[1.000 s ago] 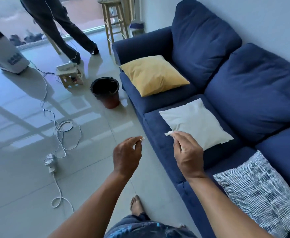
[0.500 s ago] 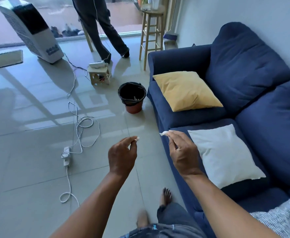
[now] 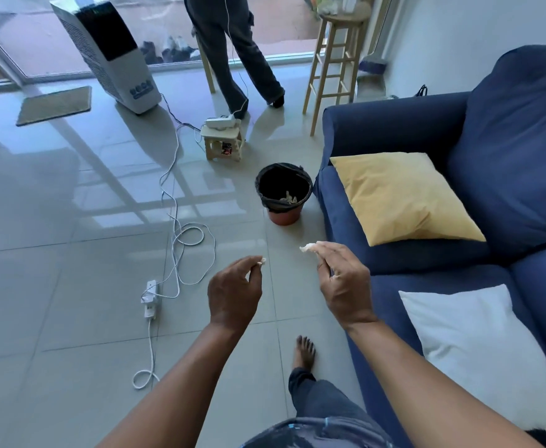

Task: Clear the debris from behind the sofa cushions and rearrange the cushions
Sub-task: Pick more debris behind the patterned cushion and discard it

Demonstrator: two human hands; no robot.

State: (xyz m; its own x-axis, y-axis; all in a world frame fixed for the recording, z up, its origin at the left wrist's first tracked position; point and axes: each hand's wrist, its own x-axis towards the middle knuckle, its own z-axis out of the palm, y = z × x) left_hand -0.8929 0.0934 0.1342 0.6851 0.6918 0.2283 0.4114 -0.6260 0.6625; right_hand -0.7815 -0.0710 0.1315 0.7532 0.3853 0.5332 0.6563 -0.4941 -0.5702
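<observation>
My left hand (image 3: 234,291) pinches a tiny white scrap (image 3: 262,260) between thumb and fingertips over the floor tiles. My right hand (image 3: 343,279) holds a larger white crumpled scrap (image 3: 307,247) at its fingertips, beside the blue sofa (image 3: 394,130). A bin (image 3: 284,192) with a black liner stands on the floor ahead of both hands, against the sofa's front corner, with some debris inside. On the sofa seat lie a yellow cushion (image 3: 404,197) and, nearer me, a white cushion (image 3: 478,347). A large blue back cushion (image 3: 517,140) leans against the wall.
A white cable (image 3: 176,234) and power strip (image 3: 150,297) trail across the tiles at left. A small wooden stool (image 3: 222,142), a tall stool (image 3: 336,56), an air cooler (image 3: 106,50) and a standing person (image 3: 233,50) are farther back. My bare foot (image 3: 304,352) is on the floor.
My view has swung left from the sofa toward the floor and bin. Both hands keep their scraps and now hang over the tiles, closer to the bin. The striped cushion has left the view.
</observation>
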